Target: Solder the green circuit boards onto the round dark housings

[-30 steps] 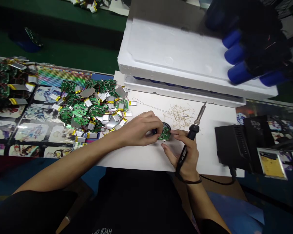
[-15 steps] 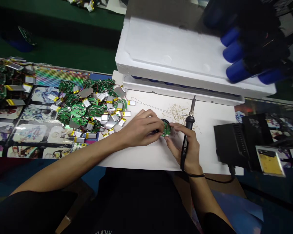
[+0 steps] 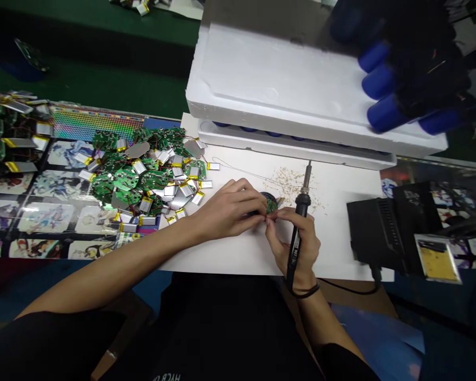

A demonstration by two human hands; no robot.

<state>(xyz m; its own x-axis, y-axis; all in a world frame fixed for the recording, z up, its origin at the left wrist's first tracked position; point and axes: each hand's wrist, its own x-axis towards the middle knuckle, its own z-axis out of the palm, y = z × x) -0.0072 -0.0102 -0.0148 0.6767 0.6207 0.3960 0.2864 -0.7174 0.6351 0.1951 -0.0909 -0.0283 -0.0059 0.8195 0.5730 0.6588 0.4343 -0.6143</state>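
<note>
**Q:** Work piece, where is it?
**A:** Small round green circuit board point(image 3: 271, 205) backed by a dark disc point(image 3: 267, 196). It's held up off the white sheet point(image 3: 230, 259), between the two hands, near the pile side of the iron.

**Q:** Which way does it point, any long axis?
**A:** Round, so no clear long axis. Board face is tilted, turned up and toward the right hand, exact angle hard to tell, fingers cover part of it. The soldering iron point(image 3: 297, 233) does have one: it runs from the grip near the person up and away, tip slightly right, tip just past the board and apart from it.

**Q:** Hands?
**A:** Together, fingertips meeting at the board. Left hand point(image 3: 228, 211) pinches it from the left. Right hand point(image 3: 297, 243) wraps the iron's black handle and its thumb and forefinger reach over to the board's edge.

**Q:** Around them?
**A:** Flecks of solder debris point(image 3: 291, 188) and a thin wire point(image 3: 249, 174) on the sheet beyond the hands. Heap of green boards with silver pouch cells point(image 3: 146, 174) to the left, on a printed mat point(image 3: 55, 222). White foam tray point(image 3: 281, 79) ahead, black soldering station point(image 3: 375, 233) to the right.
</note>
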